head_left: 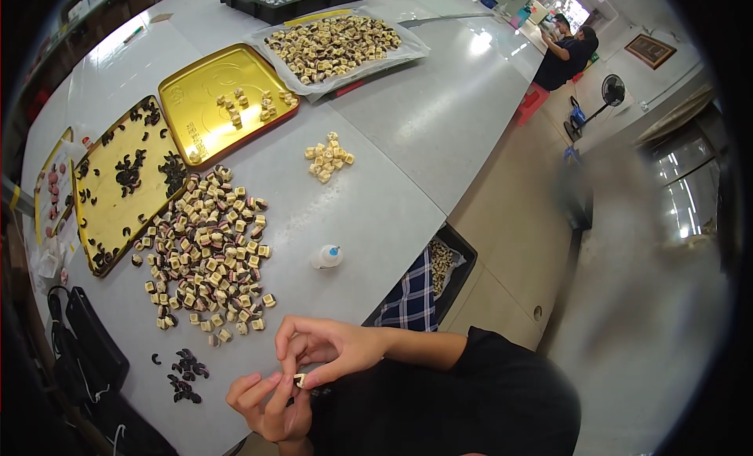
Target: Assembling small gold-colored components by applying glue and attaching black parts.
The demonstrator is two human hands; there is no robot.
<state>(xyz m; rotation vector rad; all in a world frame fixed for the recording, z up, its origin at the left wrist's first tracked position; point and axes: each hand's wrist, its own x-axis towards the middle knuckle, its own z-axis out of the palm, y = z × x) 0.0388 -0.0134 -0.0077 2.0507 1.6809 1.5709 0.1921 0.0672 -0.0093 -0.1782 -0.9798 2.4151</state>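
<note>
Close to my body at the table's front edge, my left hand point(271, 407) and my right hand point(337, 351) meet with fingers pinched together. Between their fingertips is a small cream-and-dark piece point(300, 381), partly covered by the fingers. Left of my hands lies a little heap of black curved pieces point(187, 366). Beyond them spreads a large pile of small cream, dark and pink block-shaped pieces point(208, 248). A small white bottle with a blue tip point(328, 257) stands to the right of that pile.
Farther off are a small cream cluster point(328, 158), a gold tray point(212, 75), a tray of black pieces point(118, 154) and a paper-lined, heaped tray point(333, 48). A crate with checked cloth point(451, 279) sits below the right edge. A person point(569, 60) sits far right.
</note>
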